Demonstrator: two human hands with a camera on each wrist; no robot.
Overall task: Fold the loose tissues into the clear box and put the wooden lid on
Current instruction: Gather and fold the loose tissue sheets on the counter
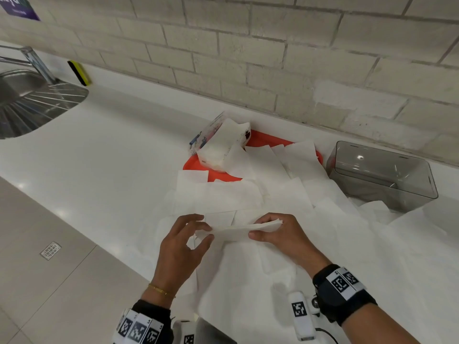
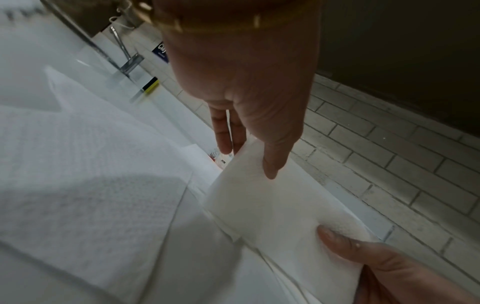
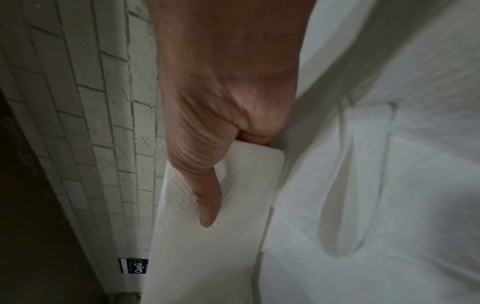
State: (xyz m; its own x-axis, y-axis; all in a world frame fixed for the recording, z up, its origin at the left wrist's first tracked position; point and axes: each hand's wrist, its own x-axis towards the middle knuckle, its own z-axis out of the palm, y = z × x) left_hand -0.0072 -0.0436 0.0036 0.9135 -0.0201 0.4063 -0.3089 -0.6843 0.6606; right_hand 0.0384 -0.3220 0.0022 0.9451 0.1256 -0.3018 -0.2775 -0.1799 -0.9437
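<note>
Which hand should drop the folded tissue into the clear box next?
Right, probably. The clear box stands on the right hand's side, and that hand already pinches the folded tissue. The left hand holds the far end.

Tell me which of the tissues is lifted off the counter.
The folded tissue pinched between left hand and right hand; the other loose tissues lie flat.
</note>
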